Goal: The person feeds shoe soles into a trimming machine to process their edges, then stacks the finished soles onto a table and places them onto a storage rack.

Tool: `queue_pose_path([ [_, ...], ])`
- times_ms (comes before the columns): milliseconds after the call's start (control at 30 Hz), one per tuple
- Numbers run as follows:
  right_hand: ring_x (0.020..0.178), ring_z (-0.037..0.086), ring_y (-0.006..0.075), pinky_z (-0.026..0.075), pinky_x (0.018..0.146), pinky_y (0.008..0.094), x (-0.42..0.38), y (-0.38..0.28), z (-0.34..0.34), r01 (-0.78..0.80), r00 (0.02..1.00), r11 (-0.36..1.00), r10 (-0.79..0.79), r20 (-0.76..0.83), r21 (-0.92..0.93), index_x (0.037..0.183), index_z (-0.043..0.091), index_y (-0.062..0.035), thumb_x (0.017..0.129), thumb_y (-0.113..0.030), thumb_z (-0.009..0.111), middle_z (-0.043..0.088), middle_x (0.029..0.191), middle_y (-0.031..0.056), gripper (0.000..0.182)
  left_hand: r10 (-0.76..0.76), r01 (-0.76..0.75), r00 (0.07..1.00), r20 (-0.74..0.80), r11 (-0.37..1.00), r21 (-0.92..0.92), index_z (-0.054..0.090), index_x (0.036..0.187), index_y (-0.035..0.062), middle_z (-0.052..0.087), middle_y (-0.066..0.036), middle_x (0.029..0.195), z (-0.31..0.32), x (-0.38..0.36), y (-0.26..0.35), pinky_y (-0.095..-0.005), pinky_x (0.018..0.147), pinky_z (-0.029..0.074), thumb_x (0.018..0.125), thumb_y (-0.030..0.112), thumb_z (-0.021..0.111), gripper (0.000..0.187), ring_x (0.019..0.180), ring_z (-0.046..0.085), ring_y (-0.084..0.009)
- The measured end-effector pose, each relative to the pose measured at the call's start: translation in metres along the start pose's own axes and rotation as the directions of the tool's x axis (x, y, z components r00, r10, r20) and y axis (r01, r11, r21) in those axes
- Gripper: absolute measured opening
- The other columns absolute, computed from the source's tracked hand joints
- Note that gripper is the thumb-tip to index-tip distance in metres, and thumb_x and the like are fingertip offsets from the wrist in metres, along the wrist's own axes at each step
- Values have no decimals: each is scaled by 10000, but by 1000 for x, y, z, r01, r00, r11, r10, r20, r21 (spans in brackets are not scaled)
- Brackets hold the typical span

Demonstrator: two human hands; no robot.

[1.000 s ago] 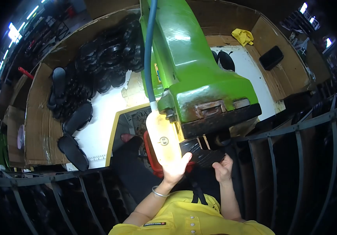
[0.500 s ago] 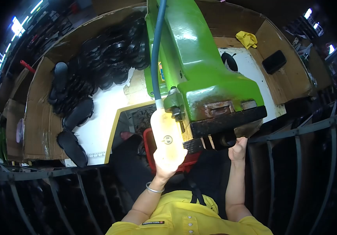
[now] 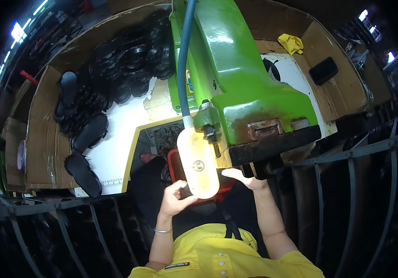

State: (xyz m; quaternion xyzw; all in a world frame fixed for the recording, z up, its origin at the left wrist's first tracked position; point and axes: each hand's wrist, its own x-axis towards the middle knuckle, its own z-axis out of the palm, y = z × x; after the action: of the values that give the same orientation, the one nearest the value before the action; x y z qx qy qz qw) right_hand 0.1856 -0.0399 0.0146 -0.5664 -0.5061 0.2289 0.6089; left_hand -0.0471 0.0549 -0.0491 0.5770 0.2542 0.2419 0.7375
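Observation:
In the head view, my left hand is closed at the lower left of the lit white lamp. My right hand is on the lamp's other side, thumb on top and fingers mostly hidden. A black slipper appears to stretch between both hands below the lamp; only dark slivers of it show. Right above my right hand is the head of the green machine, with worn, rusty metal at its front. A blue-grey hose runs down to the lamp.
Black slippers lie on the white tabletop at left, with a large dark pile behind. Cardboard walls surround the table. At right are a yellow cloth and a black phone-like object. A red bin stands below.
My right hand has moved left from the machine's front right to beside the lamp. My left hand has shifted left and slightly down, off the lamp's lower end.

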Motion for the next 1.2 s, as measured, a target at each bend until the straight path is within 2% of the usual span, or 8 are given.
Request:
queue_pose_path([
  [67, 889, 622, 174, 509, 807, 313, 2, 0, 8, 27, 999, 1000, -26, 40, -14, 1150, 491, 21, 676, 13, 779, 619, 1033, 94, 555, 125, -154, 986, 106, 928, 338, 616, 1037, -46, 679, -103, 1021, 21, 16, 35, -288, 842, 500, 739, -13, 741, 325, 915, 636, -132],
  [267, 926, 589, 152, 481, 841, 306, -26, 21, 31, -180, 945, 908, 267, -191, 378, 1192, 473, 18, 724, -118, 809, 598, 1063, 68, 592, 233, -235, 972, 33, 960, 154, 669, 950, -48, 698, -89, 854, 56, 55, 6, -277, 692, 529, 743, -5, 733, 220, 723, 649, -137],
  [400, 959, 596, 138, 470, 876, 291, -107, 67, 22, -539, 842, 788, 516, 159, 297, 1101, 584, 30, 746, -24, 740, 643, 997, 59, 391, 294, -287, 944, -150, 956, 67, 661, 950, -42, 677, -61, 838, 76, 46, 13, -270, 681, 516, 768, -16, 725, 194, 715, 620, -118],
  [567, 635, 627, 158, 503, 465, 256, -125, 65, -16, -382, 718, 606, 670, -189, 697, 946, 557, -48, 675, 38, 648, 641, 840, 75, 298, 230, -233, 961, -156, 973, -2, 574, 1121, -18, 640, -45, 965, 80, 39, -4, -241, 734, 486, 768, -52, 710, 380, 807, 602, -108],
  [733, 533, 555, 67, 407, 387, 174, -68, 29, -56, -276, 748, 807, 522, -410, 522, 942, 547, -39, 696, -49, 681, 605, 779, 18, 280, 308, -279, 942, -131, 939, 203, 591, 1113, -26, 643, -47, 969, 83, 47, 24, -246, 739, 486, 752, -26, 741, 390, 833, 598, -112],
  [967, 640, 567, 77, 411, 501, 170, -4, 0, -31, -114, 864, 862, 332, -379, 494, 961, 554, 2, 686, -52, 702, 623, 829, 56, 317, 458, -445, 870, -181, 889, 108, 645, 907, -31, 658, -76, 825, 53, 56, 71, -278, 677, 506, 710, 34, 736, 227, 724, 621, -139],
  [1033, 691, 590, 97, 449, 544, 201, -5, 5, -21, -83, 897, 832, 303, -323, 549, 1016, 542, 9, 697, -28, 702, 625, 868, 66, 359, 335, -296, 939, -75, 900, 319, 640, 923, -41, 660, -87, 837, 21, 48, 71, -277, 707, 508, 696, 8, 726, 247, 749, 629, -143],
  [1200, 597, 586, 118, 454, 470, 222, -13, -4, 8, -192, 904, 862, 341, -258, 469, 920, 641, 1, 686, 68, 712, 646, 787, 62, 253, 181, -221, 960, -213, 958, -181, 592, 979, -55, 643, -113, 886, -6, 31, 65, -272, 749, 516, 662, -111, 710, 343, 807, 637, -168],
])
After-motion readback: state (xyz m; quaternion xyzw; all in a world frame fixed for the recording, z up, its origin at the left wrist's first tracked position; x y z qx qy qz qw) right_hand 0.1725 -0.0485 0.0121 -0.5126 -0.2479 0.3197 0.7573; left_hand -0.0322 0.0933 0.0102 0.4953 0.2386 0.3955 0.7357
